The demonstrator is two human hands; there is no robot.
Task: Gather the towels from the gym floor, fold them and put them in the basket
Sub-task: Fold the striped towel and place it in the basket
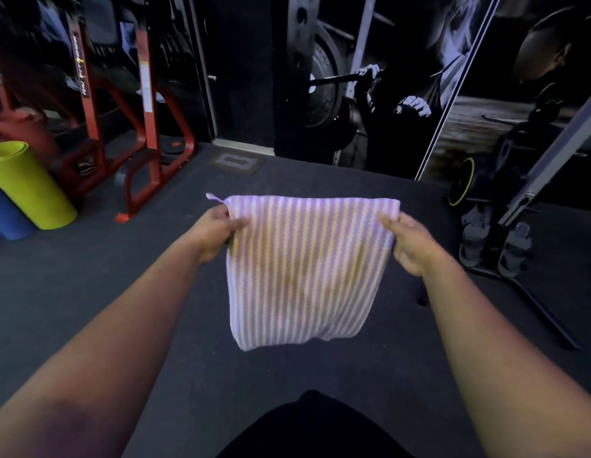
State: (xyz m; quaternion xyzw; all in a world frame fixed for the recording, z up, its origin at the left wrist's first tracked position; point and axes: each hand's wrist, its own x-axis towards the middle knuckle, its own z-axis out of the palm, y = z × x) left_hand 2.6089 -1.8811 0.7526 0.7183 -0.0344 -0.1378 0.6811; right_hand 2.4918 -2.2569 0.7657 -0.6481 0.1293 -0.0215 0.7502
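A purple and yellow striped towel hangs in the air in front of me, folded over at its top edge, above the dark gym floor. My left hand pinches its upper left corner, where a small loop sticks out. My right hand pinches its upper right corner. The lower edge of the towel hangs free. No basket is in view.
A red weight rack stands at the back left, with a rolled yellow-green mat and a blue roll beside it. A black machine frame with a slanted bar stands at the right. A wall poster fills the back.
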